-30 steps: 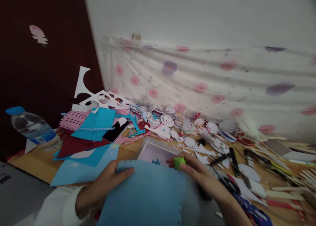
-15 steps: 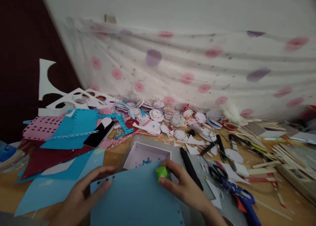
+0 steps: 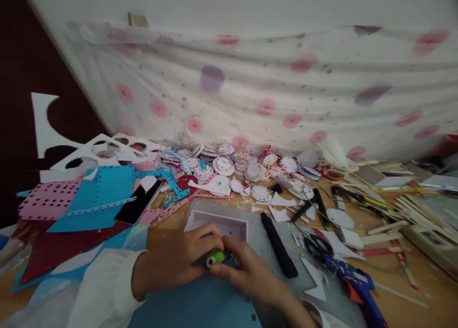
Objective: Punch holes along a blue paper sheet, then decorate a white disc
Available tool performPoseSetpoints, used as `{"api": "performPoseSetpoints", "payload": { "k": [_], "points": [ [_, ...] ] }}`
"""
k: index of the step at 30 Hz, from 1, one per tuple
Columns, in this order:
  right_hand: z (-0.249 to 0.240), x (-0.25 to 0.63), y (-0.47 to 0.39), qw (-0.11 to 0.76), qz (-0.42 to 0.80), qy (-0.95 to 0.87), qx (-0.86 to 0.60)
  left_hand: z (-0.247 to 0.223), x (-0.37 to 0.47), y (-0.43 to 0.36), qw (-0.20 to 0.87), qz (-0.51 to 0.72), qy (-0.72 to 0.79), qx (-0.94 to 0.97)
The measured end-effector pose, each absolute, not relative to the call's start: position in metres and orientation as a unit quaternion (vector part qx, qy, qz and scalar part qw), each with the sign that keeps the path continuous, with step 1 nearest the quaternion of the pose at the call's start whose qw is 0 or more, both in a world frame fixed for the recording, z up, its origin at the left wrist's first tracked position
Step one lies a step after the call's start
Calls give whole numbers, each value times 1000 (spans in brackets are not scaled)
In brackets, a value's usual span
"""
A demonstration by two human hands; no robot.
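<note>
Left hand point(image 3: 177, 259) has been brought to the green craft punch point(image 3: 217, 257), lower centre, held in the right hand's point(image 3: 246, 268) grip; left grip cannot be told. Blue sheet point(image 3: 195, 301) should be kept flat.

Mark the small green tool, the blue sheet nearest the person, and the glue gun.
Green tool point(image 3: 218, 256): head view, on its green body.
Blue sheet point(image 3: 198, 301): head view, on its flat face.
Glue gun point(image 3: 346, 270): head view, on its blue barrel.

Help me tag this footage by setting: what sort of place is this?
Probably a papercraft workspace, though whether in a home or a workshop I cannot tell. The brown table bears a blue glue gun, stacks of white discs and a white sheet with round cut-outs.
</note>
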State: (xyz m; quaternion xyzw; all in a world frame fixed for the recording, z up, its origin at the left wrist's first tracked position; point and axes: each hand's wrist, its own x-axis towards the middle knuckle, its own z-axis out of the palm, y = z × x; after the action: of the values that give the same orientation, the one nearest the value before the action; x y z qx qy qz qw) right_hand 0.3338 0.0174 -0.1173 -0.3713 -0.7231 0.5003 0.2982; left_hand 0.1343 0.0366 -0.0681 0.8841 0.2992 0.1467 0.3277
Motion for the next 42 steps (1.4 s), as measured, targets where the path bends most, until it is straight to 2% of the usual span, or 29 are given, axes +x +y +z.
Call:
{"api": "performPoseSetpoints", "payload": {
  "k": [6, 10, 14, 28, 42],
  "points": [
    [-133, 343, 24, 393, 520, -656, -381, -76, 122, 53, 497, 267, 459, 687],
    [-145, 338, 24, 410, 620, -563, -362, -78, 123, 68, 585, 234, 496, 597],
    [-145, 335, 23, 405, 640, -531, -379, -74, 124, 78, 697, 189, 446, 529],
    [-148, 341, 25, 394, 634, -543, -384, -60, 146, 112, 687, -1, 411, 599],
    [-140, 347, 26, 404, 646, -526, -377, -59, 152, 122, 689, -17, 377, 618]
  ]
}}
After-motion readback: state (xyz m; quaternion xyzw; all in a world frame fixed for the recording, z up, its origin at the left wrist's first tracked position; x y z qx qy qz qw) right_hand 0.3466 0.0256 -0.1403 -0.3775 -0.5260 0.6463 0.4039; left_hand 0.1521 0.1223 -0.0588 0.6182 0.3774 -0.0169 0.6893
